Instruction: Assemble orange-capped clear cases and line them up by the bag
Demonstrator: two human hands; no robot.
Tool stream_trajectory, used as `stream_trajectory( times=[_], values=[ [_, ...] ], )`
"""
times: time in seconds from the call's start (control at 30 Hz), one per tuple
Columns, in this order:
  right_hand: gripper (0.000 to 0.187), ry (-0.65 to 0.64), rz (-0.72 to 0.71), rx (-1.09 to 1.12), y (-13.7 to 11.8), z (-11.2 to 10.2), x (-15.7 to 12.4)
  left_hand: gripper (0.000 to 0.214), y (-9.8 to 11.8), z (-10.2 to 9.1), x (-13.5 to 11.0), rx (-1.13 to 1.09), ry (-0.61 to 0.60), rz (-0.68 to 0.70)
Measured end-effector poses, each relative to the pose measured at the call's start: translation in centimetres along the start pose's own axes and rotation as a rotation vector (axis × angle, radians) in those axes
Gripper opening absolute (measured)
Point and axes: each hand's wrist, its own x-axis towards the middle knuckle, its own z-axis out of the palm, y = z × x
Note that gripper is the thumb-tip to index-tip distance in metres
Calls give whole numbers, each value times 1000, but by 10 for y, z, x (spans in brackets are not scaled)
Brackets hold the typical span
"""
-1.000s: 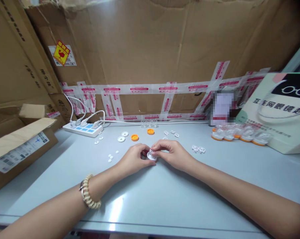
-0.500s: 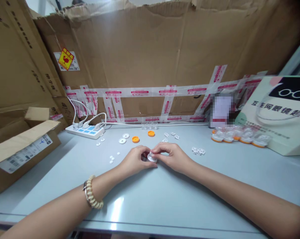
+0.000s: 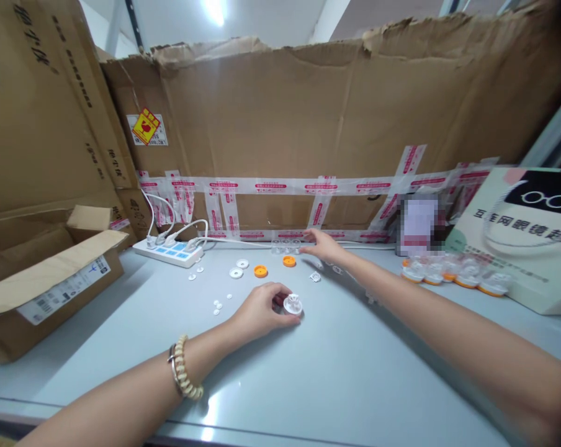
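Observation:
My left hand (image 3: 263, 307) grips a white round plastic part (image 3: 293, 304) between thumb and fingers, just above the table or resting on it. A smaller white piece stands up on top of that part. Farther back, my right hand (image 3: 326, 246) is stretched out with thumb and fingers apart, beside several small clear plastic cups (image 3: 283, 246) near the cardboard. Whether its fingertips touch a cup I cannot tell. Close by lie an orange ring-shaped part (image 3: 288, 261), a second orange part (image 3: 260, 271) and a small white cut-out piece (image 3: 314, 277).
Two white discs (image 3: 236, 273) and several tiny white pieces (image 3: 216, 305) lie to the left. A power strip (image 3: 169, 253) and an open carton (image 3: 71, 285) stand farther left. Finished-looking clear-topped orange pieces (image 3: 466, 280) sit at right before a paper bag (image 3: 517, 242). Cardboard (image 3: 271, 124) walls the back.
My right hand has let go of the white part and moved back to the clear cups. My left hand still holds the part. The camera view has tilted up.

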Motion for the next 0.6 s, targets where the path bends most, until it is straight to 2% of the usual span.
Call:
stream_trajectory(
  times=[0.07,0.17,0.33,0.4,0.5,0.53,0.6],
  values=[
    [52,-6,19,1,6,12,8,36,-1,0,0,-14,-1,0],
    [49,-3,47,16,10,22,12,36,0,-1,1,-11,0,-8],
    [37,63,95,72,-1,12,9,35,0,-2,1,-18,-9,-15],
    [33,69,77,133,-13,3,-4,34,-2,-1,1,-42,-15,-22],
    [28,-21,4,248,-34,-6,-42,36,-5,0,1,-74,-15,-20],
    [28,-72,-33,294,-40,-7,-57,36,-5,0,1,-84,-12,-14],
    [30,-265,-174,416,-48,-8,-87,37,-7,0,1,-107,-12,-5]
  ],
)
